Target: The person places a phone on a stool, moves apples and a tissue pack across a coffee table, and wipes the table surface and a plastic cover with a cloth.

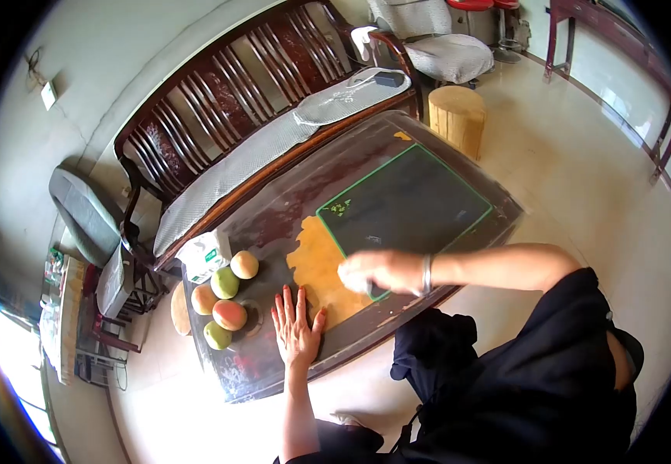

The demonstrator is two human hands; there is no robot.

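My left hand (297,334) lies flat near the front edge of the dark table (270,224), its red-nailed fingers apart and nothing in it. Close to its fingertips are several round green and reddish-orange fruits (229,314). A white plastic packet (205,254) with green print sits behind them. My right hand (386,271), smeared by motion, is over the near-left corner of a black board (409,205) with a green border. Its fingers look curled round something pale, mostly hidden, that I cannot make out. A small green leafy print marks the board's left corner.
An orange-tan patch (324,271) shows on the tabletop between my hands. A dark wooden bench (219,100) with pale cushions runs along the table's far side. A log stool (457,120) stands by the far right corner, and a grey chair (88,213) is at left.
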